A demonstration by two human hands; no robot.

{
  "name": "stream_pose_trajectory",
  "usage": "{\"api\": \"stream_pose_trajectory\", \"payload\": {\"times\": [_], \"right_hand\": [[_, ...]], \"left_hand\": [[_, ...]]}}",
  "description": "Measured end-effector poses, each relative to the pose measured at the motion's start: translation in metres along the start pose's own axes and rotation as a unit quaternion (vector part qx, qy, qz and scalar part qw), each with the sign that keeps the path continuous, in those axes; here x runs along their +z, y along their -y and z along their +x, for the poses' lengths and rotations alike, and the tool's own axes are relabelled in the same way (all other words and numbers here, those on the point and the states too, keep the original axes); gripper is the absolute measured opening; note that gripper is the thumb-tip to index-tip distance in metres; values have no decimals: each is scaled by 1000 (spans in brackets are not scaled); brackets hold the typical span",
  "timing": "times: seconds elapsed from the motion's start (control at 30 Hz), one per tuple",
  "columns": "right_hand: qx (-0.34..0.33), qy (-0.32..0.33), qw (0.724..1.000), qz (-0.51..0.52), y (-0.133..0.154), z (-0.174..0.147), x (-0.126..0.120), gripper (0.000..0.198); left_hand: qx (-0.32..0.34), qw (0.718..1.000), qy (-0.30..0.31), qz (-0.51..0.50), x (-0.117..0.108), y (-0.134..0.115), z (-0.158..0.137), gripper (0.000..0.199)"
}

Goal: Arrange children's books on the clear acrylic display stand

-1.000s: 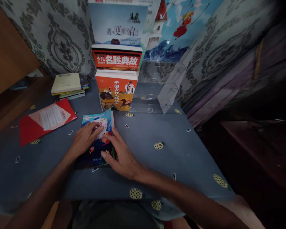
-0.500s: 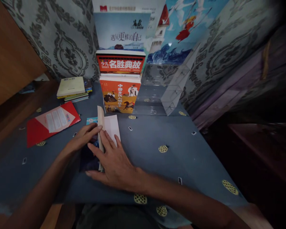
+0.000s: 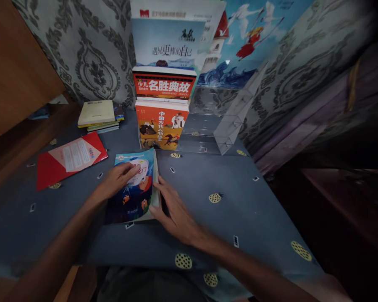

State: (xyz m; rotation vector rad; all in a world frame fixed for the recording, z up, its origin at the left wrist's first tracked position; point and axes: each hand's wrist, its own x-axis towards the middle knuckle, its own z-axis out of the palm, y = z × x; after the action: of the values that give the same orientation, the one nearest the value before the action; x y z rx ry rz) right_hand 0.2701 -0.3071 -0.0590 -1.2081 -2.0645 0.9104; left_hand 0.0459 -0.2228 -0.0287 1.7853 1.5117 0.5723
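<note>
A blue picture-covered book lies on the cloth in front of me, front cover up. Its right edge is slightly raised, showing pale pages. My left hand rests on the upper part of the cover, fingers stretched over the white title circle. At the right edge, my right hand holds the pages and cover edge between thumb and fingers. Part of the title is hidden under the left fingers.
A red booklet lies to the left, with a small stack of books behind it. A clear tiered rack at the back carries an orange book and several others. A patterned cloth covers the table.
The book was spread open with its pages upright; now it is turned shut with the front cover showing. My right hand has moved right to the book's edge; my left lies on the cover.
</note>
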Motion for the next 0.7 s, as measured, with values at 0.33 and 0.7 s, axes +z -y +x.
{"api": "stream_pose_trajectory", "payload": {"times": [0.33, 0.7], "right_hand": [[60, -57, 992, 98, -11, 33, 2, 58], [42, -123, 991, 37, -35, 37, 32, 59]], "left_hand": [[-17, 976, -210, 45, -4, 46, -22, 60], [-227, 900, -103, -358, -12, 34, -30, 60]]}}
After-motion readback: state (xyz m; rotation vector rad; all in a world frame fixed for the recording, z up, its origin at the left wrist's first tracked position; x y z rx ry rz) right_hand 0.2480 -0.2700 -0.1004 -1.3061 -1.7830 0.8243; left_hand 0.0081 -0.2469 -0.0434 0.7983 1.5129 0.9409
